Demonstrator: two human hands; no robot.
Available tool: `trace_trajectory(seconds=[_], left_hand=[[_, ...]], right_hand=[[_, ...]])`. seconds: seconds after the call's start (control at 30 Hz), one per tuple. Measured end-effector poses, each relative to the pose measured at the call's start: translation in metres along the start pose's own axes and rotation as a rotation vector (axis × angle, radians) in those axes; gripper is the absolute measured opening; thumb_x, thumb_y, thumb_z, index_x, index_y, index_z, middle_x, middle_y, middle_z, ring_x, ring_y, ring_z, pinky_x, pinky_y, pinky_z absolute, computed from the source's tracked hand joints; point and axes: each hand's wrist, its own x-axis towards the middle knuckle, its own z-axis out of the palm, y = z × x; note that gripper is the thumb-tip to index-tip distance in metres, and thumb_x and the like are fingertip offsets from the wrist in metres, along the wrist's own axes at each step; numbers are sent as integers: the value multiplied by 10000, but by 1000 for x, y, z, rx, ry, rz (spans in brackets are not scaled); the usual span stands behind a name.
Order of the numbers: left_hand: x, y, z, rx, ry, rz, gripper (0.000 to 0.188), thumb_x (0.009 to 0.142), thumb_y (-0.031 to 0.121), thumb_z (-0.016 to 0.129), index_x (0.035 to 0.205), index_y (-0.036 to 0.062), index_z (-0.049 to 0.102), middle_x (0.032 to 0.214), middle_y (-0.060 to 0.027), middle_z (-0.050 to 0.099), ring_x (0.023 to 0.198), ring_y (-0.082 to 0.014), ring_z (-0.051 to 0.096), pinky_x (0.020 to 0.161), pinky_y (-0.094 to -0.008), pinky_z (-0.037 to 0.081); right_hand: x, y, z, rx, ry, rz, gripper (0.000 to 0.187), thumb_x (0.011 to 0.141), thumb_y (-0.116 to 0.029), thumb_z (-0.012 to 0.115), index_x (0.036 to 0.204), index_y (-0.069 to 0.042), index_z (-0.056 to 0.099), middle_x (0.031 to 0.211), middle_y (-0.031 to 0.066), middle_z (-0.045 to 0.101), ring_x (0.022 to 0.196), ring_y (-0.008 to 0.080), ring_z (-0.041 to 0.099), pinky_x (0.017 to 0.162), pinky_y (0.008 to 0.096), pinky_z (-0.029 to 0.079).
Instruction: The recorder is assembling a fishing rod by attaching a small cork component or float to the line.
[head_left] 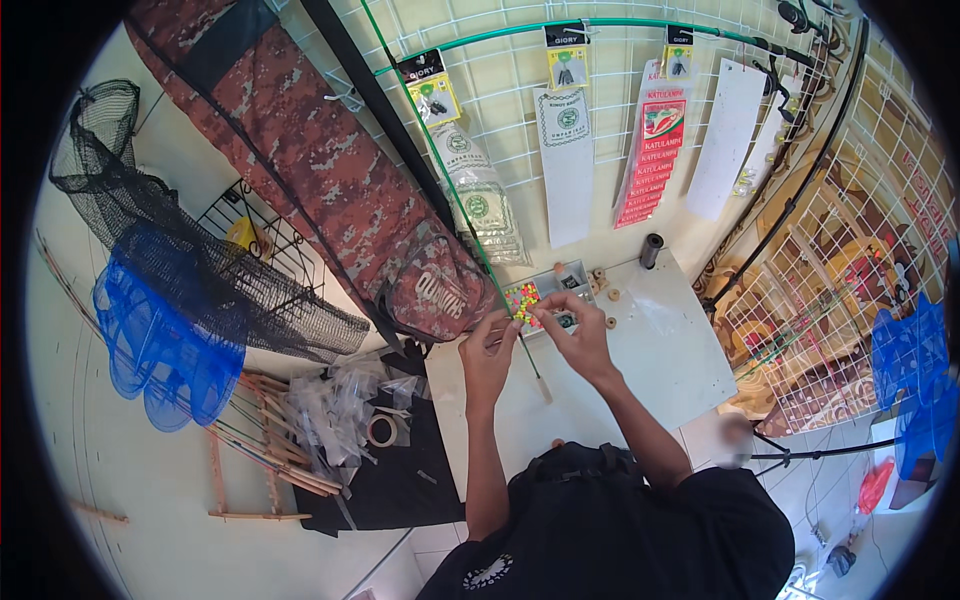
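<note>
My left hand point(488, 358) is raised over the white table, its thumb and fingertips pinched together. My right hand point(580, 338) faces it, also pinching, with its fingertips a short gap away. Whatever lies between the fingers is too small to make out. A thin green fishing rod point(447, 178) runs down past my left fingertips, its pale butt end point(544, 389) over the tabletop; whether I touch it I cannot tell. Just beyond the hands sits a compartment box point(546, 283) with bright yellow, green and pink small pieces point(522, 296), partly covered by my fingers.
Cork-coloured rings point(613, 295) and a dark cylinder point(651, 250) stand on the white table point(670, 350). Packets point(567, 160) hang on the wire grid behind. A camouflage rod bag point(330, 170) leans at left, above plastic bags point(340, 410) and a tape roll point(382, 430).
</note>
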Motion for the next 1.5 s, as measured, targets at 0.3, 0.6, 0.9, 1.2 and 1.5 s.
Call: trace_trajectory(seconds=[0.3, 0.6, 0.9, 1.2, 1.5], left_hand=[[11, 65, 3, 49, 7, 43, 223, 915, 107, 660, 1106, -8, 649, 907, -114, 716, 832, -167, 710, 700, -268, 547], [2, 85, -1, 242, 38, 192, 191, 887, 108, 689, 1055, 17, 682, 854, -117, 721, 700, -173, 713, 558, -269, 531], [-2, 88, -2, 245, 39, 198, 188, 874, 111, 704, 1032, 9, 687, 849, -121, 718, 690, -171, 709, 556, -269, 528], [-4, 81, -3, 240, 34, 186, 182, 869, 106, 705, 1020, 6, 682, 857, -134, 715, 698, -184, 711, 569, -278, 537], [-2, 80, -3, 260, 44, 217, 175, 857, 98, 715, 1002, 4, 691, 837, -130, 716, 675, -177, 705, 598, -286, 530]], right_hand=[[47, -51, -10, 198, -53, -121, 137, 845, -67, 704, 947, 19, 675, 855, 54, 687, 849, 93, 637, 788, 251, 484], [47, -78, -3, 412, -139, -81, 213, 834, 27, 704, 1033, 48, 630, 948, 80, 663, 909, 119, 635, 814, 243, 499], [43, -82, 3, 360, -55, -154, 236, 805, 47, 729, 1004, 50, 603, 899, 98, 677, 856, 115, 654, 778, 229, 508], [37, -91, 2, 382, -50, -107, 190, 790, 87, 702, 978, 66, 678, 937, 119, 694, 899, 159, 657, 827, 272, 510], [43, -85, -2, 383, -49, -89, 194, 855, 31, 688, 993, 35, 551, 954, 149, 700, 873, 126, 661, 781, 241, 518]])
